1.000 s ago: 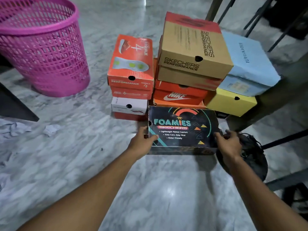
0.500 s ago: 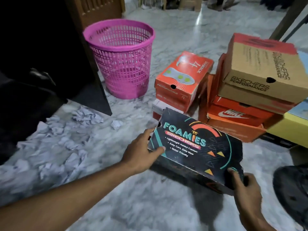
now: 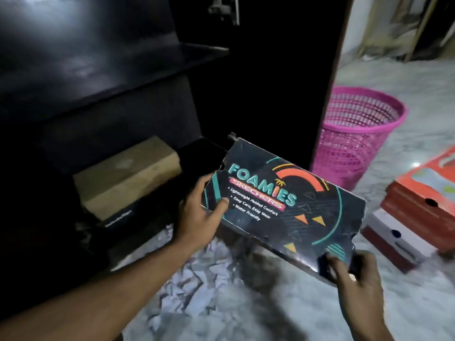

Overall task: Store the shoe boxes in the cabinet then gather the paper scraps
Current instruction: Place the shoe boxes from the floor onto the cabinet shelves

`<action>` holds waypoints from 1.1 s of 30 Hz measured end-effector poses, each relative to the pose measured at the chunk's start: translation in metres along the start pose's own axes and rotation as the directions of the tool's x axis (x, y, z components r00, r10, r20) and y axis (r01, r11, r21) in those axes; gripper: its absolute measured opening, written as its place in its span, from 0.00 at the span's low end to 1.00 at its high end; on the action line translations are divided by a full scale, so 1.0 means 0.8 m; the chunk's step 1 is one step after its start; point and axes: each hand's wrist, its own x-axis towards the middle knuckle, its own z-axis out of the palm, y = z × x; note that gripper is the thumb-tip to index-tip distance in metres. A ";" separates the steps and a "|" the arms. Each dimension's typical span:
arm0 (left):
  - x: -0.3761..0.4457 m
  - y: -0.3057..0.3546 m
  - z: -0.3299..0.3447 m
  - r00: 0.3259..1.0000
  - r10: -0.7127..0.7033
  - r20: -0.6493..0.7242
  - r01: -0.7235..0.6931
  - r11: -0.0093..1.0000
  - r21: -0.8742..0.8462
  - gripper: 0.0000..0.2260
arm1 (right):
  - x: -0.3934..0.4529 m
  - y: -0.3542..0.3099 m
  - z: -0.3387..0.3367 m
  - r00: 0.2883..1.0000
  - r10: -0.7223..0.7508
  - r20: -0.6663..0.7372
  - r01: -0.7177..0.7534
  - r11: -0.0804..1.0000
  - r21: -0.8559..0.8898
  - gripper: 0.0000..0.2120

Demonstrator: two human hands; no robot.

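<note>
Foamies box [image 3: 283,207], lifted off the floor since a moment ago, now hangs at the cabinet [image 3: 103,99] mouth; left hand [image 3: 197,215] and right hand [image 3: 354,279] grip its ends, ready for shelving.

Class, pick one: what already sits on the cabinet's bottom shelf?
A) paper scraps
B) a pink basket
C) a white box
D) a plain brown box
D: a plain brown box lies inside the cabinet, left of the Foamies box that both hands hold.
</note>
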 end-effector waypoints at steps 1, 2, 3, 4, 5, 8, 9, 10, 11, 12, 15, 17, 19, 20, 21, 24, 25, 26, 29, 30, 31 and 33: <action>0.006 -0.007 -0.019 0.996 -0.016 -0.087 0.014 1.000 -0.019 0.23 | 0.002 -0.018 0.018 0.997 -0.043 0.062 0.042 0.999 0.013 0.14; 0.012 -0.013 -0.037 0.982 -0.038 -0.183 0.033 0.999 -0.027 0.23 | 0.007 -0.034 0.036 0.987 -0.094 0.127 0.092 0.995 0.023 0.13; 0.020 -0.021 -0.054 0.960 -0.058 -0.273 0.049 0.998 -0.042 0.23 | 0.012 -0.051 0.054 0.969 -0.153 0.192 0.151 0.988 0.027 0.13; 0.028 -0.028 -0.072 0.931 -0.085 -0.356 0.068 0.996 -0.058 0.23 | 0.020 -0.070 0.073 0.942 -0.217 0.255 0.217 0.976 0.028 0.14; 0.035 -0.034 -0.089 0.897 -0.102 -0.430 0.076 0.994 -0.079 0.23 | 0.029 -0.089 0.093 0.907 -0.281 0.315 0.288 0.957 0.024 0.15; 0.053 -0.047 -0.126 0.769 -0.168 -0.617 0.082 0.983 -0.166 0.22 | 0.056 -0.149 0.159 0.810 -0.414 0.416 0.446 0.895 0.022 0.21; 0.059 -0.049 -0.133 0.720 -0.212 -0.661 0.106 0.975 -0.198 0.20 | 0.064 -0.168 0.182 0.792 -0.424 0.440 0.464 0.886 0.019 0.22; 0.063 -0.048 -0.139 0.665 -0.262 -0.699 0.139 0.963 -0.229 0.18 | 0.072 -0.187 0.207 0.781 -0.422 0.460 0.465 0.885 0.021 0.22; 0.067 -0.050 -0.144 0.610 -0.307 -0.730 0.172 0.951 -0.256 0.19 | 0.078 -0.205 0.232 0.772 -0.423 0.474 0.464 0.885 0.035 0.22; 0.072 -0.053 -0.149 0.562 -0.332 -0.758 0.197 0.943 -0.267 0.21 | 0.082 -0.223 0.258 0.765 -0.427 0.482 0.461 0.886 0.053 0.21; 0.090 -0.068 -0.170 0.446 -0.364 -0.818 0.244 0.928 -0.280 0.26 | 0.089 -0.265 0.329 0.751 -0.434 0.498 0.460 0.885 0.079 0.21; 0.103 -0.078 -0.184 0.357 -0.420 -0.834 0.295 0.898 -0.326 0.25 | 0.090 -0.286 0.371 0.743 -0.437 0.507 0.457 0.885 0.094 0.22; 0.111 -0.092 -0.194 0.281 -0.464 -0.840 0.319 0.871 -0.374 0.25 | 0.088 -0.301 0.407 0.725 -0.452 0.520 0.472 0.876 0.103 0.24; 0.113 -0.099 -0.197 0.253 -0.472 -0.844 0.314 0.866 -0.390 0.26 | 0.087 -0.304 0.423 0.715 -0.455 0.531 0.478 0.872 0.104 0.25; 0.115 -0.107 -0.200 0.233 -0.468 -0.852 0.308 0.867 -0.392 0.26 | 0.085 -0.307 0.438 0.707 -0.450 0.546 0.476 0.873 0.103 0.27; 0.120 -0.122 -0.202 0.228 -0.427 -0.875 0.289 0.888 -0.358 0.29 | 0.084 -0.311 0.472 0.735 -0.395 0.551 0.441 0.896 0.055 0.30; 0.122 -0.125 -0.203 0.229 -0.415 -0.881 0.290 0.893 -0.345 0.30 | 0.086 -0.311 0.481 0.745 -0.379 0.549 0.429 0.902 0.042 0.30; 0.124 -0.127 -0.204 0.226 -0.404 -0.887 0.294 0.896 -0.333 0.31 | 0.088 -0.311 0.488 0.746 -0.365 0.557 0.417 0.908 0.036 0.30; 0.124 -0.132 -0.210 0.226 -0.394 -0.891 0.325 0.893 -0.312 0.33 | 0.093 -0.304 0.501 0.717 -0.335 0.611 0.388 0.920 0.050 0.30; 0.125 -0.134 -0.210 0.235 -0.388 -0.891 0.337 0.893 -0.300 0.34 | 0.094 -0.300 0.501 0.700 -0.335 0.631 0.384 0.921 0.063 0.28; 0.125 -0.137 -0.210 0.250 -0.378 -0.892 0.347 0.894 -0.282 0.35 | 0.095 -0.297 0.501 0.678 -0.341 0.651 0.388 0.918 0.076 0.27; 0.123 -0.138 -0.213 0.268 -0.323 -0.908 0.364 0.906 -0.215 0.37 | 0.092 -0.294 0.499 0.649 -0.351 0.675 0.390 0.915 0.102 0.29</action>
